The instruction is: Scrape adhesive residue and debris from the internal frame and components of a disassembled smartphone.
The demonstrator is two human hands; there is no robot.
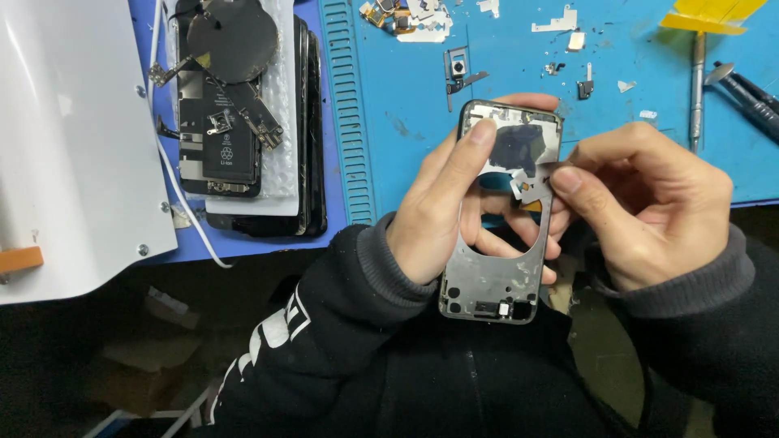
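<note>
My left hand (442,203) grips a stripped dark phone frame (495,284) upright over the table's front edge, thumb along its left side and fingers showing through the large opening in its middle. My right hand (649,203) is at the frame's right edge, thumb and forefinger pinched on a small pale strip (531,188) that still lies against the frame's inner face. A dark patch of film (518,148) covers the upper part of the frame.
A blue work mat (422,97) carries small metal brackets (560,22), a camera part (459,69), a screwdriver (697,81), tweezers (742,89) and yellow tape (710,15). To the left lies a stack of dismantled phones with a battery (231,130). A white housing (73,138) fills the far left.
</note>
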